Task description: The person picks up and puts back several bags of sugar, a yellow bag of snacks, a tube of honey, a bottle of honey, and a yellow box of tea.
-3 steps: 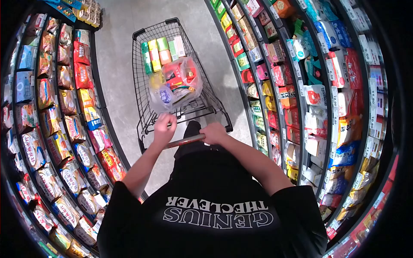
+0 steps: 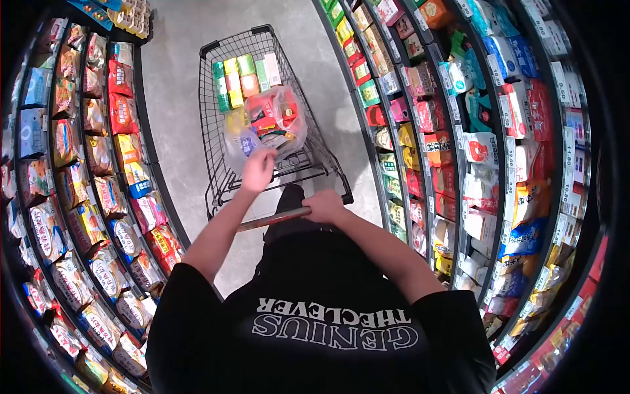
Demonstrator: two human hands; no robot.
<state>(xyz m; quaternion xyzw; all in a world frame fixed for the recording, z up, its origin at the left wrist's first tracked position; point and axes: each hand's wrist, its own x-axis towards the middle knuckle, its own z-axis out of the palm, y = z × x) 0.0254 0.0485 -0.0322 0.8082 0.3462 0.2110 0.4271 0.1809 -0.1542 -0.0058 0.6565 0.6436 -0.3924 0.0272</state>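
Observation:
My right hand (image 2: 325, 206) is wrapped round the handle (image 2: 275, 218) of a black wire shopping cart (image 2: 205, 125). My left hand (image 2: 258, 172) is off the handle and reaches over the cart's near end. Its fingers are bent together at the near edge of a clear plastic bag (image 2: 296, 134). Whether they grip the bag's film is hidden. Red, yellow and blue-and-white packages show through the bag. Beyond it, several green, yellow and pale boxes (image 2: 233, 88) stand in the cart.
Shelves of bagged snacks (image 2: 121, 111) line the left side of the aisle. More shelves with packets and price tags (image 2: 482, 144) run along the right. A display with a blue edge and egg-tray-like stacks (image 2: 133, 16) stands at the far left. Grey floor (image 2: 177, 72) surrounds the cart.
My left hand has moved forward, from just above the handle to the bag's near edge. My right hand keeps its hold on the handle. The cart's place in view has shifted slightly left.

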